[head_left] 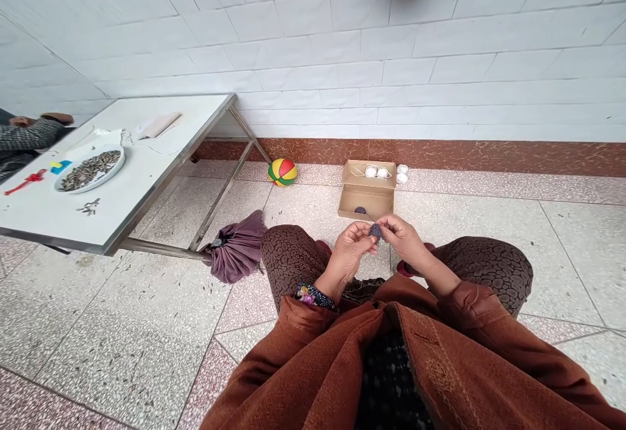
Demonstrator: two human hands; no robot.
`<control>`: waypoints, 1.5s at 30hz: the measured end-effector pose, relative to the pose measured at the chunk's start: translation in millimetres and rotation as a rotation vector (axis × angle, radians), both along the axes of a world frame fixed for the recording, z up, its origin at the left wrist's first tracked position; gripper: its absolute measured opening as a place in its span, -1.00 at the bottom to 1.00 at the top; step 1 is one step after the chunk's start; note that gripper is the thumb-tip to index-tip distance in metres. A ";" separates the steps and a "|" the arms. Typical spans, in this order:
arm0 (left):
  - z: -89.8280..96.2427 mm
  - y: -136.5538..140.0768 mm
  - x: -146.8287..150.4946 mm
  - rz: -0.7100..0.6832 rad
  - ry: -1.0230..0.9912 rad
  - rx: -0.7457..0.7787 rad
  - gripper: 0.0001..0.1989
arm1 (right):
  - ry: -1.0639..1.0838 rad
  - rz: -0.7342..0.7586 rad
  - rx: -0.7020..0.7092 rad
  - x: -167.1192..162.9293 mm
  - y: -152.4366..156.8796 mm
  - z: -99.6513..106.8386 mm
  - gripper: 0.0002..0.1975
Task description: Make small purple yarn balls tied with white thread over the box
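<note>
Between my knees, my left hand (353, 247) pinches a small dark grey knitted or crocheted piece (375, 231) between thumb and fingers. My right hand (398, 234) is closed at the right edge of that piece, its fingertips pressed together; whatever sits in them is too small to make out. A thin dark strand seems to run from the piece toward the open cardboard box (349, 195) just beyond my hands. Inside the box's near part lies a dark yarn ball (360, 211). White balls (376, 171) rest on its lid side.
More white balls (402, 173) stand beside the box. A striped ball (282, 172) lies by the wall, and a purple bag (239, 247) near my left knee. At left, a table (161, 162) bears a plate (120, 162) of seeds or husks; another person's arm (29, 135) is behind it.
</note>
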State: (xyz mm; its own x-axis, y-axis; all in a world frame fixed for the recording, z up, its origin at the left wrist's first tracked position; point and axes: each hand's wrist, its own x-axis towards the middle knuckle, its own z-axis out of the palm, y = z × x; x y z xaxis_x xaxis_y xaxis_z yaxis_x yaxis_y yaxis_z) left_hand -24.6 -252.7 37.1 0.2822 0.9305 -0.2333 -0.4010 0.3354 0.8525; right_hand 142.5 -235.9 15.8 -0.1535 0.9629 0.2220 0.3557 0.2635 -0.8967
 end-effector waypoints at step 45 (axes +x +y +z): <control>-7.9 7.1 -7.3 0.217 -0.071 0.019 -0.56 | -0.316 0.274 0.266 -5.2 -18.5 7.6 -0.77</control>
